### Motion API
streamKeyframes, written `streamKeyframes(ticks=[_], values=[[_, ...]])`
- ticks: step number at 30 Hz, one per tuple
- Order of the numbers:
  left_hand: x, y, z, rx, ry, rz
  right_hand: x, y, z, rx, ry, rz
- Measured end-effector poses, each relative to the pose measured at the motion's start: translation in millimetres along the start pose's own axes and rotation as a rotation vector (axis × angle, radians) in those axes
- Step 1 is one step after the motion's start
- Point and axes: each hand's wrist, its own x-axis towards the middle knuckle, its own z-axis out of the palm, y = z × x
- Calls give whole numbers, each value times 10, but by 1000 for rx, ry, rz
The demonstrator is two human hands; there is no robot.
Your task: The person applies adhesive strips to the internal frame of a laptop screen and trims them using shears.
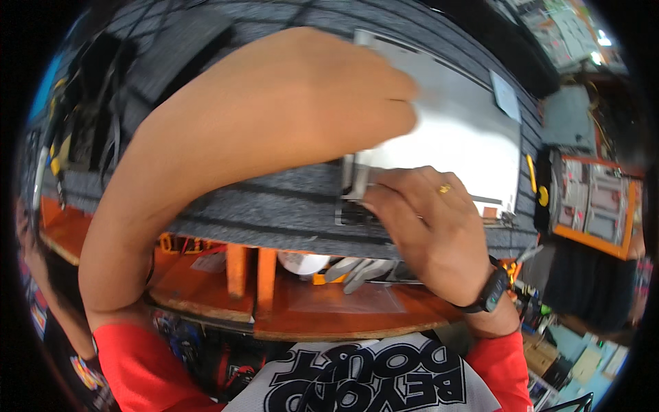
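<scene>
A flat silver panel [453, 123], like the back of a laptop screen, lies on the grey striped mat [274, 206]. My left hand [357, 93] reaches across from the left over the panel's left edge. Its fingers are curled, and the fingertips and anything in them are hidden. My right hand [432, 226], with a gold ring and a dark wristband, bends over the panel's near left corner. Thumb and fingers are drawn together at a narrow strip [358, 178] along that edge. What exactly they grip is hard to make out.
An orange shelf [309, 319] with tools and a white roll sits below the mat's near edge. Dark boxes and cables [89, 123] lie at left. A pale blue card [504, 95] touches the panel's far right; an orange-framed case [594, 206] stands beyond. Another person's arm [58, 302] shows far left.
</scene>
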Motion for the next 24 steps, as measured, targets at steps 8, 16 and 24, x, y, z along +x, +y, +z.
streamKeyframes(ticks=[8,16,24], values=[[212,269,-234,-119,-124,-96,-403,32,88,70,351,26],[321,646,-352,-72,-193,-140,-606,22,185,259,400,-42],[218,739,-302,-74,-121,-236,-656,-33,217,354,467,-37]])
